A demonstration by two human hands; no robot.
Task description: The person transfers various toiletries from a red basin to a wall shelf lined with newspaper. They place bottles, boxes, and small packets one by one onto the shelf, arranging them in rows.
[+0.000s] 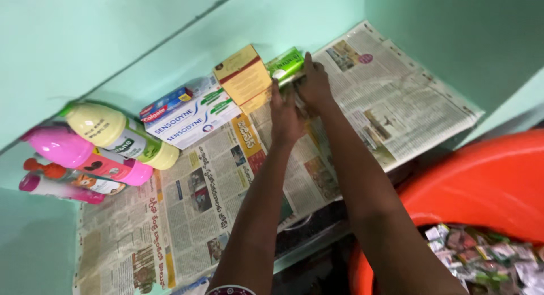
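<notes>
Head view: both hands, left [285,116] and right [313,85], grip green packet [286,64] beside yellow box [243,77]

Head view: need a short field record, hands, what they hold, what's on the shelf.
left hand: on green box, near end
right hand: gripping green box from the far side
surface: newspaper sheets lining a pale green shelf
beside box: yellow-brown carton, stacked toothpaste boxes
left end: yellow bottle, pink bottles lying down
lower right: orange tub holding small sachets

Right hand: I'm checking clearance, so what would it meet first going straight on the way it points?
Probably the green box the right hand already touches, then the pale green wall; depth unclear.
</notes>
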